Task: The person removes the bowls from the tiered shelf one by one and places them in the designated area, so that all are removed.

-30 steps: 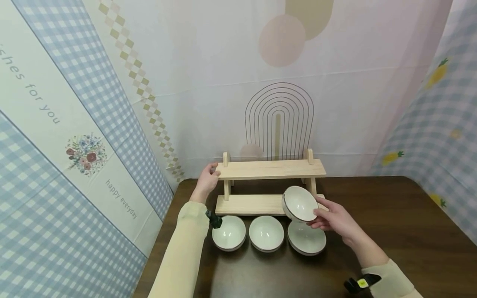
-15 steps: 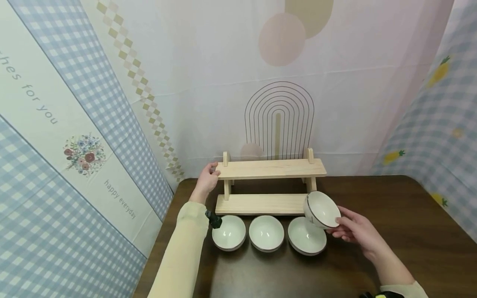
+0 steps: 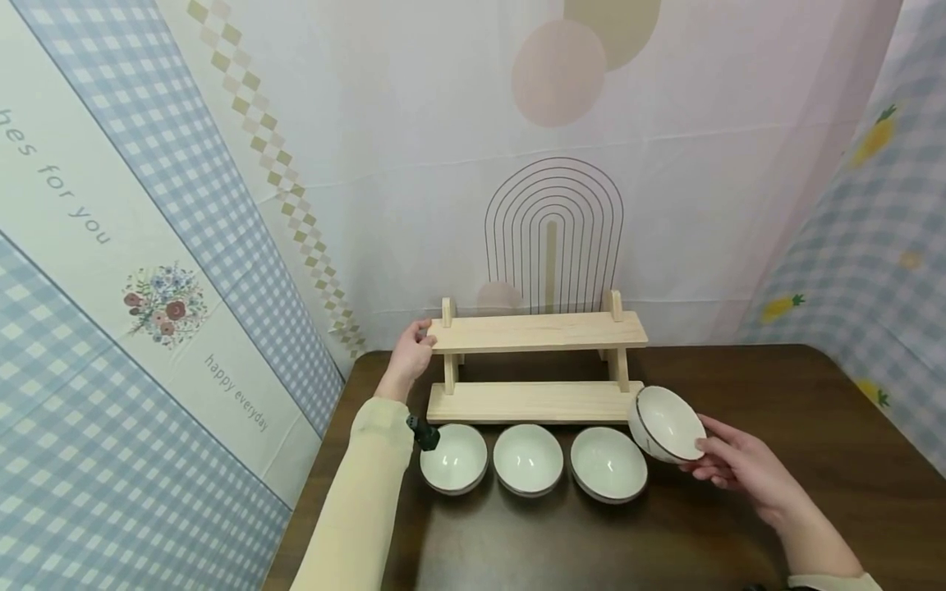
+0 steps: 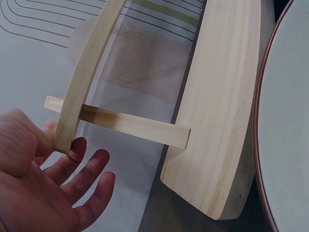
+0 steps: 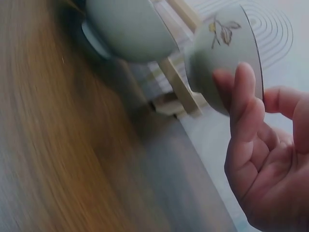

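My right hand (image 3: 746,468) pinches a white bowl (image 3: 671,425) by its dark rim, thumb at the inside edge and fingers beneath. The bowl is tilted, held up right of the row; a small flower print shows on its outside in the right wrist view. My left hand (image 3: 411,355) grips the left end of the upper board of a two-tier wooden shelf (image 3: 539,332). In the left wrist view, thumb and index finger close on the board's end, the other fingers apart from it. Three white bowls, the left (image 3: 454,461), middle (image 3: 528,461) and right (image 3: 608,465), stand before the shelf.
The dark wooden table (image 3: 739,386) runs beneath everything, with rounded back corners. A patterned cloth (image 3: 414,164) hangs behind the shelf. Checked cloth (image 3: 244,328) closes in the left side, and another checked cloth (image 3: 850,246) the right.
My right hand has carried the tilted bowl to the right and toward me, from over the rightmost bowl to beside it. My left hand stays on the shelf's end.
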A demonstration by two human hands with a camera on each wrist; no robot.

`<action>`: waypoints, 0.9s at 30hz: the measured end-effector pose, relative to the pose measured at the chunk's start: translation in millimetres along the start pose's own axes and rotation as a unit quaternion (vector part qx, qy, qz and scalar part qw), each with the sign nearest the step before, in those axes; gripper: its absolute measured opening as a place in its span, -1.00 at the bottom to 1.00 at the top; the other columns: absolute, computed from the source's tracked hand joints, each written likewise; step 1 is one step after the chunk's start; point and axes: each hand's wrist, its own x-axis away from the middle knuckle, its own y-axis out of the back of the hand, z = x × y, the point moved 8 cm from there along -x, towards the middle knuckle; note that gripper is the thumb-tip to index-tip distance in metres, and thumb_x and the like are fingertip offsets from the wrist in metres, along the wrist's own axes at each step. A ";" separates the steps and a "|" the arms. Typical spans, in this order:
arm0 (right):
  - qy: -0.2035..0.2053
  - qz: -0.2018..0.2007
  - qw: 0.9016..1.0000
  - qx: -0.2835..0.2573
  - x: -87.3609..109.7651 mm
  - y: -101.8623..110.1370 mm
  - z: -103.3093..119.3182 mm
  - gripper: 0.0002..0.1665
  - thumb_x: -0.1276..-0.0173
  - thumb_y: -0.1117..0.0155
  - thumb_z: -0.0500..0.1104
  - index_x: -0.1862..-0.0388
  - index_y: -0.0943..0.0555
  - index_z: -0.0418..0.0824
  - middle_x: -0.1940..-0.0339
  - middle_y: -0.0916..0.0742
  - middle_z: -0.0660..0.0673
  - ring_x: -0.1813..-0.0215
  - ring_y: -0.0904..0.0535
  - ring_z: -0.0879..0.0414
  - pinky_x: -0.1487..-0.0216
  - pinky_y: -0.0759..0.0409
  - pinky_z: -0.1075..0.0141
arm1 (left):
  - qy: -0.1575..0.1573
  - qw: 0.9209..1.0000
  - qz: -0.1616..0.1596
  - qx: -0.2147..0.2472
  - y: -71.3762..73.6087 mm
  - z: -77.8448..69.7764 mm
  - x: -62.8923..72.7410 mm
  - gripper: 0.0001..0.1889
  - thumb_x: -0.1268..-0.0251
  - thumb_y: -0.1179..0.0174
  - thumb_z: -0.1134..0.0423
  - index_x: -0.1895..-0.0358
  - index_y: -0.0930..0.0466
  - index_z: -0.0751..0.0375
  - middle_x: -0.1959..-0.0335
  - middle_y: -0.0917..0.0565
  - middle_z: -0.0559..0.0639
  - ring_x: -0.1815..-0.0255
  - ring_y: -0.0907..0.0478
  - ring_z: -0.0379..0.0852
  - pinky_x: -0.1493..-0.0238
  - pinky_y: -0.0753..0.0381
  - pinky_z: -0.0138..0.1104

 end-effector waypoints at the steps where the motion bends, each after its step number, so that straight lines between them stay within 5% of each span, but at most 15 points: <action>1: 0.001 0.004 1.000 0.004 0.4 2.5 -0.6 -0.20 -0.74 -0.11 -0.16 -0.75 -0.01 -0.30 0.24 -0.86 -0.22 0.35 -0.78 0.20 0.33 -0.69 0.39 | 0.002 1.000 0.000 0.001 0.2 -0.1 0.1 -0.50 -0.72 -0.01 0.30 -0.61 -0.36 0.15 -0.17 -0.52 0.27 -0.02 -0.48 0.15 -0.04 -0.48 -0.07; 6: -0.004 0.023 1.000 0.014 2.5 17.0 -7.1 -0.53 -0.71 -0.15 -0.15 -0.38 -0.44 0.37 0.22 -0.86 -0.23 0.32 -0.80 0.16 0.29 -0.72 0.32 | 0.006 1.000 0.001 0.001 0.9 -0.4 -0.5 -0.50 -0.72 -0.02 0.30 -0.61 -0.37 0.15 -0.19 -0.52 0.27 -0.04 -0.49 0.15 -0.08 -0.50 -0.06; 9: -0.011 0.031 0.999 0.032 3.9 27.0 -12.2 -0.56 -0.71 -0.15 -0.13 -0.24 -0.45 0.49 0.22 -0.86 -0.24 0.32 -0.80 0.14 0.30 -0.72 0.30 | 0.005 1.000 0.002 0.001 1.0 -0.5 -1.1 -0.50 -0.72 -0.03 0.30 -0.61 -0.37 0.14 -0.19 -0.52 0.26 -0.04 -0.49 0.14 -0.06 -0.49 -0.07; 12: -0.015 0.038 0.997 0.063 5.2 36.0 -16.0 -0.54 -0.72 -0.14 -0.11 -0.44 -0.40 0.34 0.23 -0.86 -0.24 0.32 -0.80 0.12 0.33 -0.70 0.30 | 0.007 1.000 0.004 0.001 1.3 -0.2 -1.0 -0.50 -0.72 -0.03 0.29 -0.61 -0.37 0.13 -0.18 -0.52 0.26 -0.02 -0.48 0.14 -0.03 -0.48 -0.09; 15: -0.019 0.046 0.994 0.099 6.8 41.5 -18.1 -0.35 -0.72 -0.13 -0.11 -0.68 -0.26 -0.08 0.26 -0.85 -0.24 0.33 -0.80 0.10 0.36 -0.69 0.30 | 0.006 1.000 0.003 0.001 1.7 -0.3 -0.4 -0.50 -0.72 -0.03 0.29 -0.61 -0.37 0.13 -0.18 -0.52 0.25 -0.02 -0.48 0.13 -0.02 -0.48 -0.10; 19: -0.026 0.069 0.989 0.129 9.6 43.5 -19.2 -0.13 -0.73 -0.10 -0.12 -0.67 0.03 -0.59 0.28 -0.84 -0.26 0.34 -0.80 0.07 0.37 -0.67 0.31 | 0.002 1.000 0.000 0.001 1.9 -1.3 0.7 -0.50 -0.72 -0.03 0.29 -0.61 -0.37 0.14 -0.19 -0.52 0.27 -0.04 -0.49 0.15 -0.04 -0.49 -0.08; 27: -0.010 0.111 0.985 0.135 12.8 40.8 -19.1 -0.14 -0.75 -0.07 -0.15 -0.64 0.10 -0.63 0.28 -0.84 -0.30 0.34 -0.79 0.06 0.36 -0.68 0.30 | 0.001 1.000 -0.004 0.005 0.7 0.1 0.0 -0.51 -0.72 -0.02 0.29 -0.60 -0.37 0.15 -0.23 -0.51 0.29 -0.13 -0.49 0.19 -0.16 -0.50 0.00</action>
